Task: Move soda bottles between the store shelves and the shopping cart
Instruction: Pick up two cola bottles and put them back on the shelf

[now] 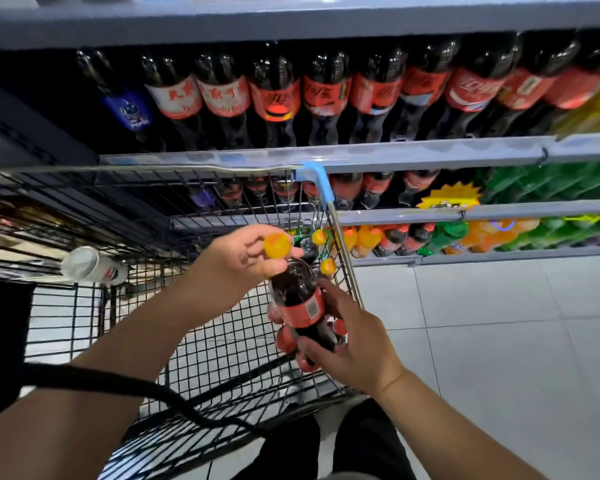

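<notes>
Head view: I hold the cola bottle point(297, 299) over the cart point(153, 169), just inside its right rail, with open basket to the left. My left hand point(239, 261) pinches the yellow cap point(277, 244), and my right hand point(355, 344) grips the bottle's lower body. Pale glossy floor tiles point(499, 341) stretch to the right below grey shelves point(430, 151) packed with dark bottles. The basket is black wire mesh, and the bottle is smooth plastic with a red label.
</notes>
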### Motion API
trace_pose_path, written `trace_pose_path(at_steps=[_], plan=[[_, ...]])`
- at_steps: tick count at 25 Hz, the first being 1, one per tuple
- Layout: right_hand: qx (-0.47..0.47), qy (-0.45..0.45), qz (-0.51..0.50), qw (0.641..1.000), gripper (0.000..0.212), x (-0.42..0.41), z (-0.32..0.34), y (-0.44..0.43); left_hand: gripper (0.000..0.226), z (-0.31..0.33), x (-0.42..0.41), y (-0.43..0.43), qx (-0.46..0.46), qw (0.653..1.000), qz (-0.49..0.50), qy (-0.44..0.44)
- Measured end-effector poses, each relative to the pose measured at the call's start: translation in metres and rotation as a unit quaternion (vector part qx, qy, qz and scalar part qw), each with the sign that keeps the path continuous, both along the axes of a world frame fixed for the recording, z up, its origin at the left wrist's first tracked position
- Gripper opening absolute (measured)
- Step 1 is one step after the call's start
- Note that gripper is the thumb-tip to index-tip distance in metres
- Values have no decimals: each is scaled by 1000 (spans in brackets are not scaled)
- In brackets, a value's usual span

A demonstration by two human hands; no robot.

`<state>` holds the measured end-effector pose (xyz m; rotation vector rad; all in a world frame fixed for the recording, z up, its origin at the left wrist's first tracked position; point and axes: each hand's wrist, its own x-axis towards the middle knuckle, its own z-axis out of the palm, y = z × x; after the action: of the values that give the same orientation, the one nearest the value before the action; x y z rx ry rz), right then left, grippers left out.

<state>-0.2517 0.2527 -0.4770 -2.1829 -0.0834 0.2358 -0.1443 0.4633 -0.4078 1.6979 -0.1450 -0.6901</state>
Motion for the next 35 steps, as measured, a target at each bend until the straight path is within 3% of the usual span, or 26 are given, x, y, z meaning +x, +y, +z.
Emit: trace_pose_path(at_steps=[3,7,10,12,13,15,17,19,22,26,29,33,35], plan=[[20,-27,-40,999,65,1,-6,0,33,-6,3,-12,-38,999,-10,33],[32,-29,-68,997,62,3,-13,0,37,-13,13,-23,-70,996,-32,44],[38,6,-84,996,65,0,-19,1,64,-28,36,-9,-180,968,-124,122],[37,21,-88,995,64,0,-20,0,66,-50,58,-3,-248,947,-64,193],[37,28,-94,994,65,1,-19,1,55,-68,68,-4,-206,959,11,195],[36,29,-110,993,64,2,-17,2,41,-105,83,-14,38,991,84,98],[31,24,-116,992,65,1,-17,3,55,-140,90,-26,223,974,-37,12],[32,29,-118,992,68,1,-17,3,70,-165,96,-41,289,946,-142,-44],[37,35,-115,992,71,-1,-20,2,61,-183,103,-66,303,933,-167,-102],[24,32,-113,993,71,-2,-21,1,28,-195,106,-81,300,932,-171,-106],[17,42,-116,992,73,-2,-23,0,20,-190,103,-71,264,941,-179,-111],[18,42,-109,993,73,-3,-20,1,18,-178,89,-43,213,972,-47,-89],[24,36,-106,993,72,-2,-20,1,27,-165,85,-29,203,976,36,-73]])
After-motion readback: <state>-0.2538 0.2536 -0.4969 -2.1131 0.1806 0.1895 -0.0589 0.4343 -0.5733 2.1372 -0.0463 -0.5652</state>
